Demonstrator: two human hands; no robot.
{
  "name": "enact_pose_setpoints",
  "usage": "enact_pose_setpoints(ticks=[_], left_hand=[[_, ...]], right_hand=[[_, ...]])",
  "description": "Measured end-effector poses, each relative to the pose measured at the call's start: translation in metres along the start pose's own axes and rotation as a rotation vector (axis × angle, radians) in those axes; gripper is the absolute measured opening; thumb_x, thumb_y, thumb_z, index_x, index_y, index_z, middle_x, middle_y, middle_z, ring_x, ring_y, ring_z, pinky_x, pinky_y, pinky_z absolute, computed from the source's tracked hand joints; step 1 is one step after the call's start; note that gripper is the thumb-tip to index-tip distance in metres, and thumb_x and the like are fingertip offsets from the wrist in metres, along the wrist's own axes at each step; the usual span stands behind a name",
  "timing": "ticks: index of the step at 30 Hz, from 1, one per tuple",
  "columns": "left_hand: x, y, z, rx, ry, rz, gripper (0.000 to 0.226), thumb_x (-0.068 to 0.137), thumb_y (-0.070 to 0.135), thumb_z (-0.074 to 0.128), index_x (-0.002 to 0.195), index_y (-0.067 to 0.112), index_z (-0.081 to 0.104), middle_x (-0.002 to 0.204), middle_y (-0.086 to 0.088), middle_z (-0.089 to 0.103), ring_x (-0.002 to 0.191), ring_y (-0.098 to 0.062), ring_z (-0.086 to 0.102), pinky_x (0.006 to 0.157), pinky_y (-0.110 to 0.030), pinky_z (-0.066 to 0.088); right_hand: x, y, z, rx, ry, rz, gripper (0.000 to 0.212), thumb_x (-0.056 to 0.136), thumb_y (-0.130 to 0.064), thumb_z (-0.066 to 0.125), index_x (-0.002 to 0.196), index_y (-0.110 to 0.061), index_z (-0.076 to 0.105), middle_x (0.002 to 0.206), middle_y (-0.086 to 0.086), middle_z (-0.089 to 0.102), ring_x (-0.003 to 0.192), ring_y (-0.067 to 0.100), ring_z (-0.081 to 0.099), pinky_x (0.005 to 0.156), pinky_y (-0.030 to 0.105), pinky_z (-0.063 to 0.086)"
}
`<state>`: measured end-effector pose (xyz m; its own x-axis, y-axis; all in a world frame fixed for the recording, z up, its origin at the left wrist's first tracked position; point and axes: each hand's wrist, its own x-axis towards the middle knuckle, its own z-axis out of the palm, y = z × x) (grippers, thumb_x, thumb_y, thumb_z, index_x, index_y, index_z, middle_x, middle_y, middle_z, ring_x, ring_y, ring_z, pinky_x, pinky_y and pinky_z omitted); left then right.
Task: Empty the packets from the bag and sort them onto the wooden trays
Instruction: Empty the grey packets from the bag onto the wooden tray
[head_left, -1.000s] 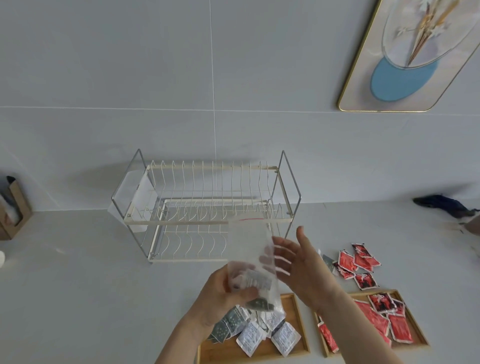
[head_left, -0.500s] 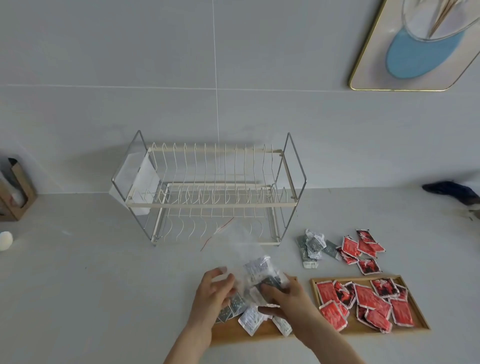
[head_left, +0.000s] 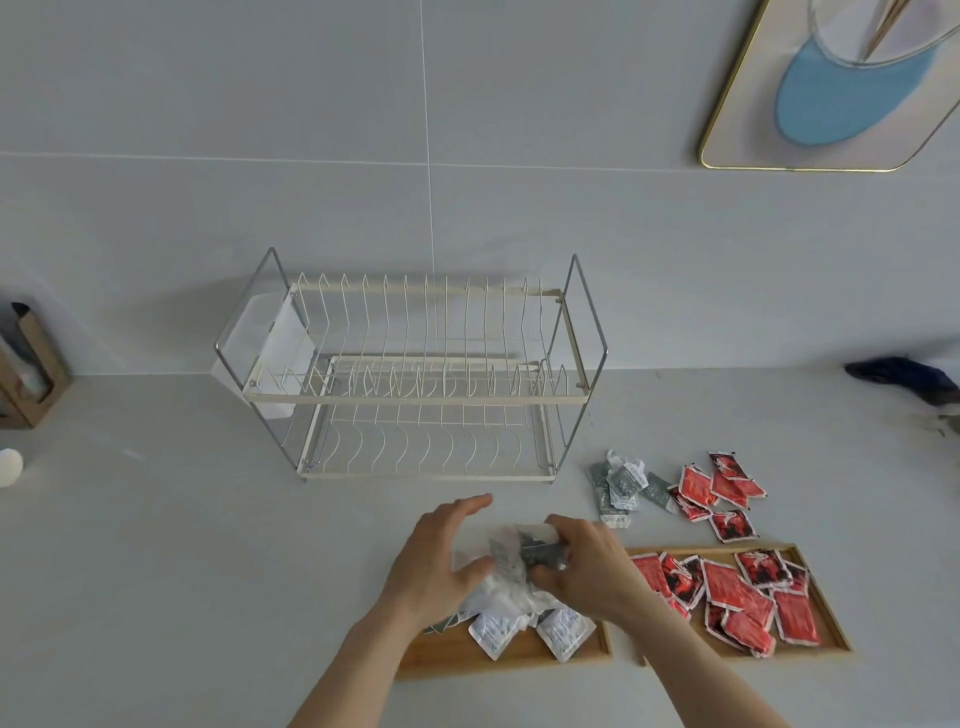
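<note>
Both hands meet over the left wooden tray (head_left: 519, 661): the left hand (head_left: 434, 564) presses the crumpled clear bag (head_left: 506, 590) with fingers spread, while the right hand (head_left: 584, 564) pinches grey packets (head_left: 540, 553) at its mouth. Right of the grip, red packets (head_left: 737, 597) fill the other tray (head_left: 831, 613).

In front of the dish rack (head_left: 415, 384), the left hand (head_left: 441, 561) and right hand (head_left: 587, 566) grip a clear bag (head_left: 506, 577) over the left tray (head_left: 498, 657). Right of the rack's base, grey packets (head_left: 621, 486) and red packets (head_left: 719, 491) lie loose on the counter (head_left: 182, 571). The right tray (head_left: 826, 608) holds more red ones.
</note>
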<state>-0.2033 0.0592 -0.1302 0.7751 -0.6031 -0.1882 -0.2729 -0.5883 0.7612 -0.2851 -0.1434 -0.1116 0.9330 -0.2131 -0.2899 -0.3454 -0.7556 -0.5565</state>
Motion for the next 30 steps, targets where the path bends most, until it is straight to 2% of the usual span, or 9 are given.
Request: enact_pose_setpoints(ticks=[4,7,10,13,15,19,21,24,30], left_hand=[[0.008,0.011,0.010,0.079,-0.078,0.030,0.058,0.090,0.033,0.068,0.140,0.048,0.044,0.143,0.022,0.050,0.131,-0.005,0.043,0.108,-0.025,0.034],[0.011,0.011,0.016,0.127,-0.052,0.038,0.042,0.091,0.039,0.066,0.130,0.047,0.051,0.128,0.021,0.063,0.119,-0.008,0.056,0.099,-0.026,0.043],[0.010,0.008,0.020,0.154,-0.039,0.034,0.033,0.092,0.042,0.062,0.124,0.045,0.054,0.118,0.020,0.067,0.111,-0.007,0.060,0.094,-0.028,0.048],[0.008,0.007,0.021,0.163,-0.036,0.030,0.031,0.094,0.040,0.062,0.125,0.040,0.057,0.121,0.020,0.067,0.112,-0.005,0.060,0.094,-0.023,0.046],[0.009,0.007,0.019,0.143,-0.024,0.020,0.028,0.093,0.040,0.064,0.121,0.038,0.060,0.118,0.021,0.068,0.111,-0.002,0.061,0.096,-0.023,0.047],[0.014,0.010,0.016,0.086,-0.008,0.008,0.017,0.091,0.038,0.068,0.108,0.036,0.063,0.104,0.027,0.067,0.103,0.004,0.062,0.092,-0.018,0.046],[0.016,0.012,0.016,0.073,-0.023,0.013,0.019,0.089,0.037,0.070,0.107,0.037,0.062,0.104,0.029,0.065,0.102,0.006,0.061,0.091,-0.016,0.045],[0.018,0.012,0.016,0.068,-0.065,-0.004,0.024,0.086,0.035,0.073,0.107,0.038,0.061,0.111,0.024,0.067,0.103,0.003,0.062,0.093,-0.022,0.050],[0.014,0.011,0.019,0.104,-0.004,-0.058,0.011,0.092,0.033,0.068,0.093,0.037,0.057,0.100,0.022,0.071,0.092,-0.001,0.068,0.086,-0.023,0.056]], right_hand=[[0.005,-0.014,-0.011,-0.154,-0.042,-0.081,0.021,0.068,-0.036,0.065,0.078,-0.018,0.059,0.072,0.000,0.066,0.066,0.024,0.060,0.058,0.036,0.048],[0.006,-0.021,-0.018,-0.235,-0.068,-0.127,0.021,0.072,-0.036,0.066,0.084,-0.018,0.063,0.078,0.001,0.062,0.074,0.026,0.060,0.061,0.035,0.045],[0.005,-0.022,-0.019,-0.274,-0.082,-0.147,0.019,0.081,-0.033,0.070,0.093,-0.018,0.069,0.081,-0.006,0.052,0.079,0.021,0.057,0.067,0.029,0.037],[0.004,-0.017,-0.021,-0.261,-0.071,-0.136,0.009,0.089,-0.024,0.068,0.094,-0.020,0.073,0.085,-0.007,0.053,0.090,0.023,0.064,0.070,0.028,0.040],[0.003,-0.015,-0.024,-0.251,-0.058,-0.134,0.012,0.092,-0.018,0.064,0.096,-0.019,0.075,0.086,-0.007,0.057,0.091,0.022,0.065,0.071,0.028,0.042],[0.002,-0.013,-0.035,-0.238,-0.054,-0.111,0.015,0.092,-0.017,0.062,0.095,-0.025,0.074,0.096,-0.002,0.076,0.091,0.022,0.068,0.079,0.037,0.056],[0.003,-0.013,-0.040,-0.250,-0.026,-0.124,0.013,0.092,-0.021,0.061,0.095,-0.027,0.072,0.093,-0.003,0.076,0.088,0.021,0.068,0.077,0.038,0.057],[0.004,-0.012,-0.045,-0.229,0.009,-0.150,0.012,0.093,-0.022,0.060,0.095,-0.027,0.071,0.088,-0.005,0.075,0.083,0.020,0.067,0.073,0.036,0.055],[0.006,-0.007,-0.043,-0.089,0.124,-0.181,0.007,0.093,-0.025,0.065,0.093,-0.027,0.072,0.084,-0.008,0.073,0.078,0.014,0.066,0.072,0.035,0.055]])
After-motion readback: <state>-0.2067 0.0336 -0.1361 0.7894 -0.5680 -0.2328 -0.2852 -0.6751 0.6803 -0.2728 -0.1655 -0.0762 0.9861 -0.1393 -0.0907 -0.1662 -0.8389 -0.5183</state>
